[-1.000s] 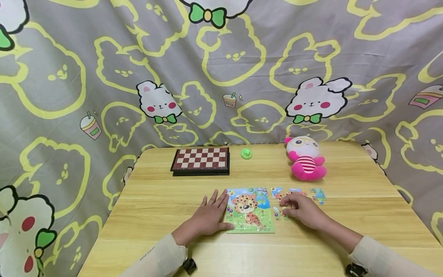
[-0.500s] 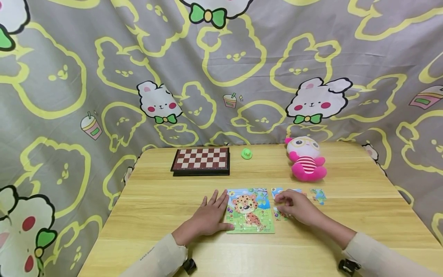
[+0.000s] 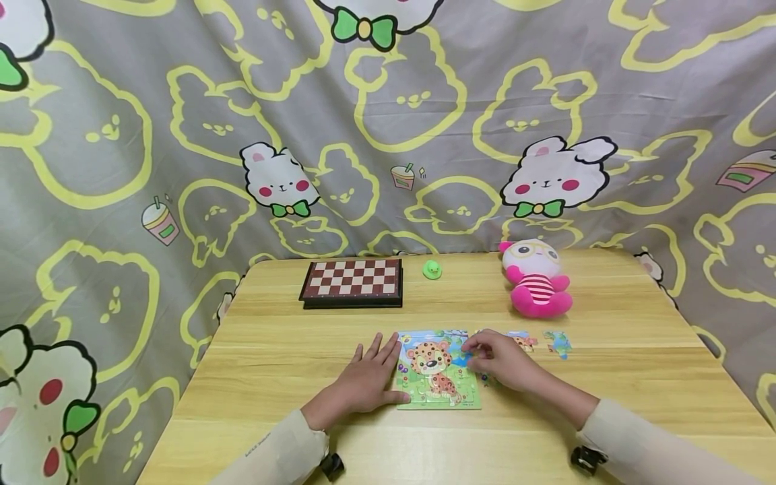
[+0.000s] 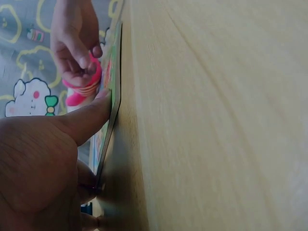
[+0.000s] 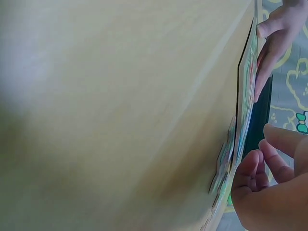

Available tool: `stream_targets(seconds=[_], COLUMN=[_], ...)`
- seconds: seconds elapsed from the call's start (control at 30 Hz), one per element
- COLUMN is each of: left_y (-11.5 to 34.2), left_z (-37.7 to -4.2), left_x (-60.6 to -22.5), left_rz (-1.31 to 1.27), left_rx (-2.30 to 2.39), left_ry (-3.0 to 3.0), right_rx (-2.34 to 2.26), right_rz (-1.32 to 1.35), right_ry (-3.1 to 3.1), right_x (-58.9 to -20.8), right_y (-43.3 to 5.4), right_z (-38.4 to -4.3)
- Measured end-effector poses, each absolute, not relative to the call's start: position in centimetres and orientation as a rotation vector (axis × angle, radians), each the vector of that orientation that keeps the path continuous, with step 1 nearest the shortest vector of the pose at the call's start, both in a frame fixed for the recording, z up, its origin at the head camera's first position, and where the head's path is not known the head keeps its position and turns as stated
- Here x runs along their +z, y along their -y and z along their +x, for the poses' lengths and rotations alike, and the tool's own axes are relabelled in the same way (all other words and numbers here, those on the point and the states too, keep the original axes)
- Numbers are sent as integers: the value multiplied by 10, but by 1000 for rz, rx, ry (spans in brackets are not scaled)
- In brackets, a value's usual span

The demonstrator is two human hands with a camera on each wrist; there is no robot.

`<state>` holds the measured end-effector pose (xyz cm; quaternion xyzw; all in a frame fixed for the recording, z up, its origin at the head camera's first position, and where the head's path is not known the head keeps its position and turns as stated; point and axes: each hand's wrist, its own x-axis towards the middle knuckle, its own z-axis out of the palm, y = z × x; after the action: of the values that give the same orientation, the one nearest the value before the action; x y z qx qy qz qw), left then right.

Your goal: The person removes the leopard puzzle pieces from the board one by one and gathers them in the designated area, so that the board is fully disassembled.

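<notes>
A jigsaw puzzle [image 3: 432,387] with a spotted leopard picture lies flat on the wooden table. My left hand [image 3: 368,378] rests at its left side, fingers straight, fingertips at the edge; the thumb [image 4: 89,120] lies on the near left corner. Over the puzzle's right edge hovers my right hand [image 3: 506,362], its fingers loosely bent. The right wrist view shows a gap between this hand's thumb [image 5: 284,138] and fingers, with nothing seen in it. Loose puzzle pieces [image 3: 523,341] lie right of the puzzle, some hidden under the right hand. Another piece [image 3: 558,343] lies farther right.
A folded chessboard [image 3: 353,279] lies at the back left of the table [image 3: 273,377]. Next to it sits a small green duck [image 3: 432,269]. A pink plush toy [image 3: 538,283] lies at the back right. A patterned curtain [image 3: 376,135] hangs behind the table.
My right hand has moved left from above the loose pieces to the puzzle's right edge, uncovering the spotted piece on its right. The left hand has stayed still.
</notes>
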<state>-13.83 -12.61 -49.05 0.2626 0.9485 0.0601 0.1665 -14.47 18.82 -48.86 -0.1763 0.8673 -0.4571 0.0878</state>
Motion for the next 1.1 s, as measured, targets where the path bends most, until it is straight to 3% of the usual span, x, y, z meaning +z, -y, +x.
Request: stream_targets(seconds=[1.1], left_y=[126], left_z=[-138], left_x=[-488], left_rz=[772], left_rx=[158], left_ry=[-2701], right_rx=[-1212], right_rz=[-626], right_ry=[-2607], right_x=[-496], right_y=[-140], right_z=[-148])
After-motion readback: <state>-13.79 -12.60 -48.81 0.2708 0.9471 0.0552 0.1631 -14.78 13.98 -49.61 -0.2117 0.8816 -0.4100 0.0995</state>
